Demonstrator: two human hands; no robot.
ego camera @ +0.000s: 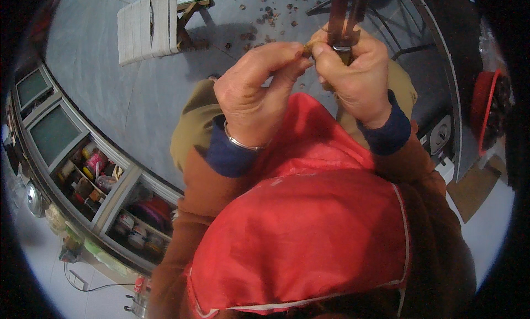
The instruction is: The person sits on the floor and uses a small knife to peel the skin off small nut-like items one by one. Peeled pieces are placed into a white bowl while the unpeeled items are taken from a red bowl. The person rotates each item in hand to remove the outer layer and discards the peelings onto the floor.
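Observation:
My left hand (258, 91) pinches one end of a small yellowish-brown piece (307, 50) between thumb and fingertips. Close beside it, my right hand (356, 70) is wrapped around the handle of a broad-bladed knife (344, 25), with a metal collar below the blade. The blade points away from me, towards the top edge. My right thumb lies against the small piece, so the hands nearly touch. What exactly the piece is, I cannot tell. Beneath both hands, a red apron (306, 232) covers my lap.
A low stool with a pale woven seat (147, 27) stands ahead on the left. Brown scraps (269, 19) lie scattered on the grey floor. Cabinets with open compartments (89, 176) line the left. On the right, a red basin (484, 112) holding dark things sits on a dark counter.

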